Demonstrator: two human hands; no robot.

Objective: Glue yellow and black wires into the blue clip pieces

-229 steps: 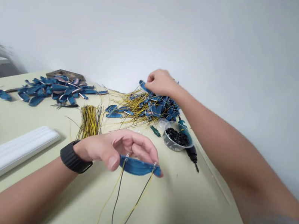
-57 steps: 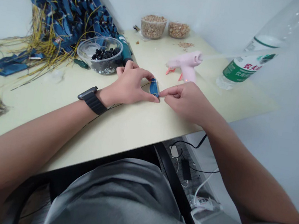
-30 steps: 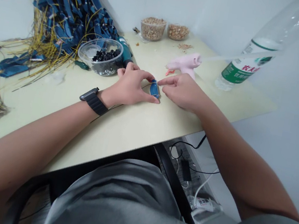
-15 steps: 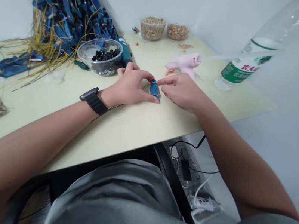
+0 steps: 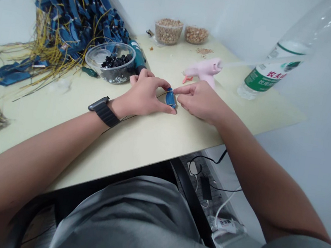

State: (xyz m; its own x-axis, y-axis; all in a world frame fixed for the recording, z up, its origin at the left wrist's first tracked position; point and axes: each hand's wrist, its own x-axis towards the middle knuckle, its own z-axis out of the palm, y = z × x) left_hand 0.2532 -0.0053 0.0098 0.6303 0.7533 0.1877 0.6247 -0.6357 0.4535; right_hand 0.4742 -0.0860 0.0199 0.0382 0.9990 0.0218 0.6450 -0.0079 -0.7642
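My left hand (image 5: 145, 95) grips a small blue piece (image 5: 170, 98) between thumb and index finger, just above the pale yellow table. A thin dark wire runs from this piece under the palm and past the wrist, and small light bits show at its two ends. At the piece's upper right corner is my right hand (image 5: 199, 100), its index fingertip at or very near the edge. The other right fingers are curled in; whatever they may pinch is too small to make out. Beyond the right hand lies a pink glue gun (image 5: 203, 70) with a red trigger.
A clear tub (image 5: 118, 66) of small black parts stands left of my hands, beside a dark green tool (image 5: 137, 54). Many blue pieces with yellow wires (image 5: 79, 10) are heaped behind it. Two tubs of nuts (image 5: 168, 32) sit at the back; a large water bottle (image 5: 262, 80) stands right.
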